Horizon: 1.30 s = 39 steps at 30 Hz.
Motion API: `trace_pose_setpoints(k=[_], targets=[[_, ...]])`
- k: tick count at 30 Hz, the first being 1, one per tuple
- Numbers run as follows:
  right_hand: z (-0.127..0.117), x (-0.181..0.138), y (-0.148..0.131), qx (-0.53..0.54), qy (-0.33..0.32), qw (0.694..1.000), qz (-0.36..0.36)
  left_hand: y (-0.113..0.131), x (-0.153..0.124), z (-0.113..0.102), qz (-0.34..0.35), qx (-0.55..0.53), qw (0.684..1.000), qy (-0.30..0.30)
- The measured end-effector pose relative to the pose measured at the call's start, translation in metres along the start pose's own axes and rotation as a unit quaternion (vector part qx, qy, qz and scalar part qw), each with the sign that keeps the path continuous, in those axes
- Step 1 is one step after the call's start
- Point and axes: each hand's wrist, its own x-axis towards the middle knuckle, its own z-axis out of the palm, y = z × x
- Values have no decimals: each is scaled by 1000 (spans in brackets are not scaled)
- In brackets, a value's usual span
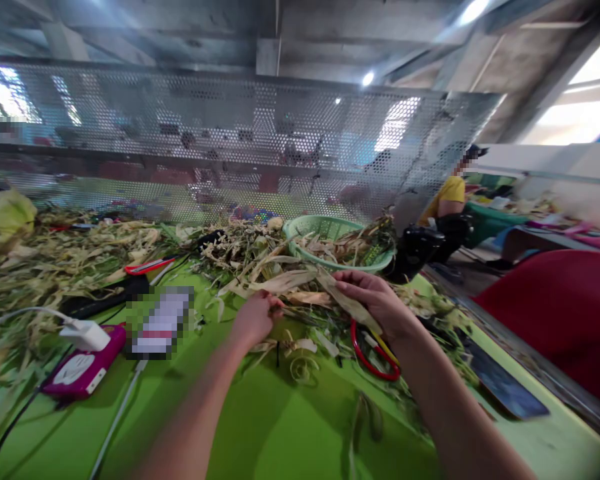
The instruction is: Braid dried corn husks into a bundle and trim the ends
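Note:
My left hand (257, 317) is closed in a pinch on the near end of a dried pale leaf strip (285, 283). My right hand (375, 300) grips the same bundle of dry leaves a little to the right, fingers curled over it. Both hands hover just above the bright green table (260, 420), in front of a heap of dried leaves (250, 250). Red-handled scissors (375, 353) lie on the table under my right wrist.
A green plastic basket (337, 233) with leaf scraps stands behind my hands. A pink power bank (83, 367) with a white plug and cables lies at left, a dark phone (505, 387) at right. A perforated metal screen (230, 133) backs the table. A person in yellow (447, 197) sits beyond at right.

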Motion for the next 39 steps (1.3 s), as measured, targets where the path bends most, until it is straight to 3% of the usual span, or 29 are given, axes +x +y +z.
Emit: trace_pose_setpoints(k=[7,9,13,15,18,20,27,34,39], targets=[[2,-4,-9,12,142,980,-141,1,-4,-2,17,15,1000,10],[4,-5,-8,28,154,974,-165,5,-5,-3,15,3,1000,20],[15,-5,0,32,119,980,-157,20,-9,-8,-22,-49,998,28],[23,-4,7,14,93,985,-142,32,-12,-12,-32,-134,990,13],[39,-4,18,-3,61,990,-126,46,-16,-18,0,-320,947,-5],[49,-5,24,-7,38,993,-115,51,-18,-19,25,-382,924,3],[58,-6,35,-22,2,997,-80,49,-13,-13,20,-406,912,54],[62,-9,29,24,-33,997,-60,44,-12,-13,53,-388,919,37],[60,-7,32,20,-2,998,-66,42,-12,-16,58,-361,931,11]])
